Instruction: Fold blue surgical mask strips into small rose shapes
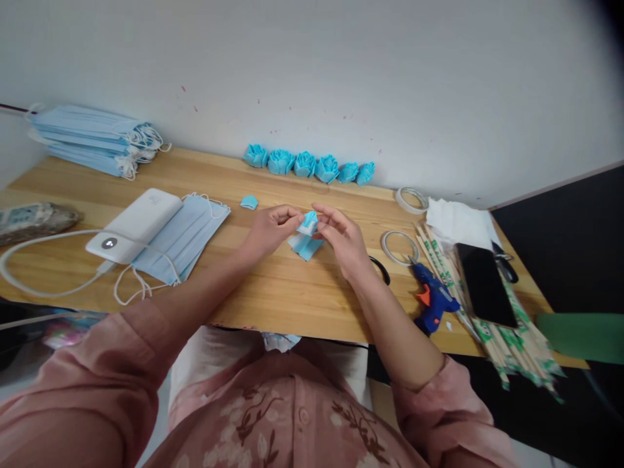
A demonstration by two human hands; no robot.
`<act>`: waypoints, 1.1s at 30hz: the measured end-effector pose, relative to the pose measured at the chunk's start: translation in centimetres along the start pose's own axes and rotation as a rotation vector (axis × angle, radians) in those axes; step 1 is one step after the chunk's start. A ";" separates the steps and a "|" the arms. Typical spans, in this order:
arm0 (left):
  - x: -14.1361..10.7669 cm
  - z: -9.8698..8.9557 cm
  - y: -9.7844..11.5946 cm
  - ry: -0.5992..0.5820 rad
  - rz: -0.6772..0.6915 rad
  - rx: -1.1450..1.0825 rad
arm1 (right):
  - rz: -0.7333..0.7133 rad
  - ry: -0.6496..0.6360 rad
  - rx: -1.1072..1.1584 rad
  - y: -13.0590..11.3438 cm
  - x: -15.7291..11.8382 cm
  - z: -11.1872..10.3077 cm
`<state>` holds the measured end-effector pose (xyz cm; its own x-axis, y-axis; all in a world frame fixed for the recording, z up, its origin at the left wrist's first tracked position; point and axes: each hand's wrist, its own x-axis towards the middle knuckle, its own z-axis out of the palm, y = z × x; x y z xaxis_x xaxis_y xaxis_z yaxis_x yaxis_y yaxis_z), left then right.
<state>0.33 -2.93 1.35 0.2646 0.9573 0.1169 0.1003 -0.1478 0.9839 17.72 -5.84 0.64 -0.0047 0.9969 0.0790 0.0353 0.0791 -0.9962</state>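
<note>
Above the middle of the wooden table (273,286), I hold a small folded piece of blue and white mask fabric (308,223) between both hands. My left hand (277,227) pinches its left edge with thumb and forefinger. On the other side, my right hand (344,237) grips the right edge, its forefinger raised over the top. Just below the fingers lies a further blue and white fabric piece (306,247), partly covered by them. A single folded blue petal (249,202) lies on the table, left of and beyond my left hand.
Several blue fabric roses (305,164) line the wall. At left are a mask stack (92,140), loose masks (188,227) and a cabled power bank (141,221). Tape rolls (400,248), a blue glue gun (433,299), a phone (485,283) and wrapped chopsticks (511,351) lie at right.
</note>
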 end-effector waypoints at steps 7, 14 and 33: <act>0.0 0.0 0.1 0.010 0.001 0.054 | -0.034 0.047 -0.007 0.5 0.3 -0.3; 0.1 -0.1 0.3 -0.005 -0.009 0.076 | -0.040 0.037 -0.027 0.3 0.2 -0.5; -0.4 0.0 0.6 -0.188 -0.025 0.054 | -0.098 0.130 -0.109 0.5 0.6 -0.7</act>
<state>0.26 -3.41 1.94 0.4353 0.8983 0.0603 0.1591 -0.1426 0.9769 18.43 -5.20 0.20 0.1152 0.9756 0.1869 0.1495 0.1690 -0.9742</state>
